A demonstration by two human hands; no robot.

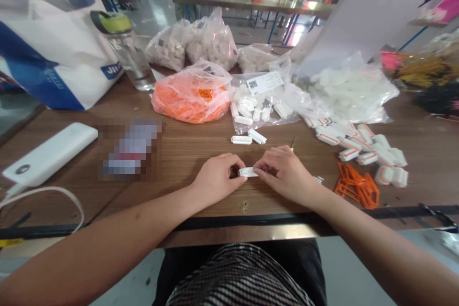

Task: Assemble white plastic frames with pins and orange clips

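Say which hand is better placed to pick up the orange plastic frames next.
The right hand, probably: it sits nearer the orange plastic frames than the left hand does. Both pinch a small white plastic piece.

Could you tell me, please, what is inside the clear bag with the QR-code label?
The clear plastic bag holds small white plastic pieces, seen through its film. Anything beneath the white label cannot be seen, because the label covers it.

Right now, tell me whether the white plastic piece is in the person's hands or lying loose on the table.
In the hands: the white plastic piece is pinched between the fingers of the left hand and the right hand.
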